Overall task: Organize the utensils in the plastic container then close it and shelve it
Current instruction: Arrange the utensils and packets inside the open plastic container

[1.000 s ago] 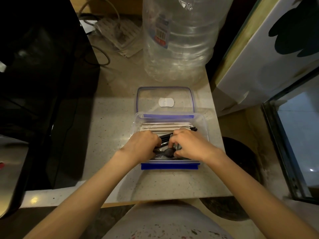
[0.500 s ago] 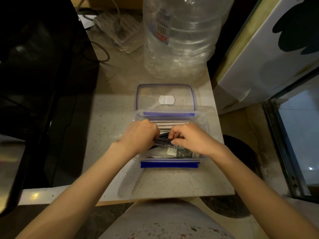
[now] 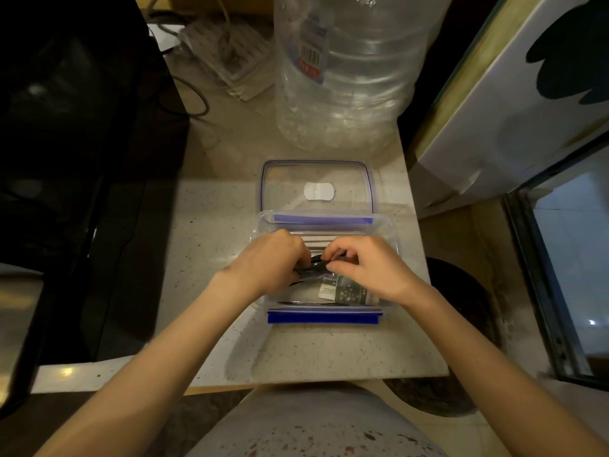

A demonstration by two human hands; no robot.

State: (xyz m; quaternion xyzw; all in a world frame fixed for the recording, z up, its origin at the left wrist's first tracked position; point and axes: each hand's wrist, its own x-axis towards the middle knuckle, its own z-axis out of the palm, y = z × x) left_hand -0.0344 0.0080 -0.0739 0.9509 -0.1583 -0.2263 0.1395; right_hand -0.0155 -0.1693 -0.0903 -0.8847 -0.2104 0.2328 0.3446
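A clear plastic container (image 3: 393,239) with blue clips stands open on the speckled counter (image 3: 214,232). Its clear lid (image 3: 349,179) lies flat just behind it. Both hands are inside the container. My left hand (image 3: 267,262) and my right hand (image 3: 365,265) meet at the middle, each pinching the same bundle of black utensils (image 3: 313,270). Pale wrapped sticks (image 3: 316,240) lie along the back wall. A dark printed packet (image 3: 346,291) lies near the front, partly under my right wrist.
A large clear water bottle (image 3: 349,67) stands right behind the lid. A white power strip (image 3: 230,57) with cables lies at the back left. A dark appliance (image 3: 66,159) fills the left side. A white panel (image 3: 514,94) leans at the right. The counter's front edge is close to my body.
Both hands have shifted back from the container's front toward its middle, lifting the black utensils slightly. The printed packet near the front has come into view.
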